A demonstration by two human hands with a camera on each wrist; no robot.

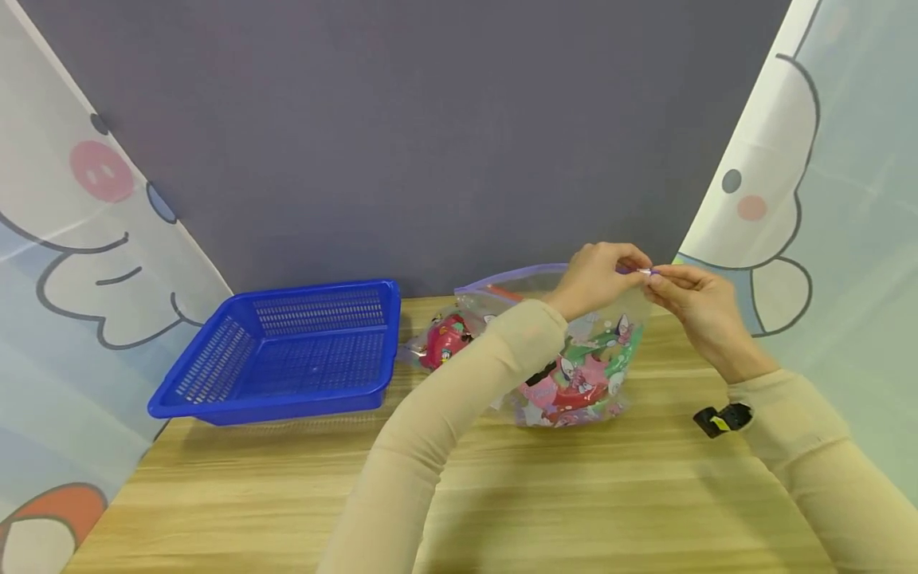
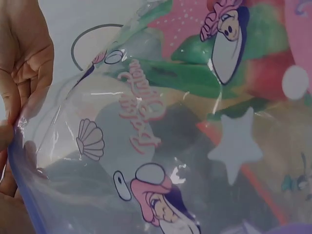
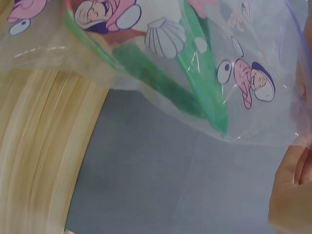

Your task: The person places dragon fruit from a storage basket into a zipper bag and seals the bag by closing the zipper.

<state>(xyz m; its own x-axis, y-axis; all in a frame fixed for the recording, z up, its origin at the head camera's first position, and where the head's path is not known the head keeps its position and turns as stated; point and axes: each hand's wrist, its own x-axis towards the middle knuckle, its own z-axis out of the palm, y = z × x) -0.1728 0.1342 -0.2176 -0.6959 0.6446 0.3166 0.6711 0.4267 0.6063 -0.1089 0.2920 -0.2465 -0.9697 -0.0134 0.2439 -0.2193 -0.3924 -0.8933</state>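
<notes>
A clear zip bag (image 1: pixel 595 375) printed with cartoon figures, shells and stars stands on the table, with red and green things showing through its film. Its purple zip edge (image 1: pixel 534 271) runs along the top. At the bag's top right corner my left hand (image 1: pixel 598 275) pinches the zip edge between thumb and fingers. Close beside it, my right hand (image 1: pixel 703 311) pinches the end of the same edge, fingertips nearly meeting the left ones. Both wrist views show the printed film of the bag (image 2: pixel 185 122) from close up, partly hiding the fingers.
A blue plastic basket (image 1: pixel 373 399) with slotted walls stands on the left of the wooden table (image 1: pixel 301 494). Between basket and bag lies a smaller clear packet (image 1: pixel 445 339) with something red inside. Behind rises a grey panel (image 1: pixel 430 143), with printed curtains (image 1: pixel 861 199) at both sides.
</notes>
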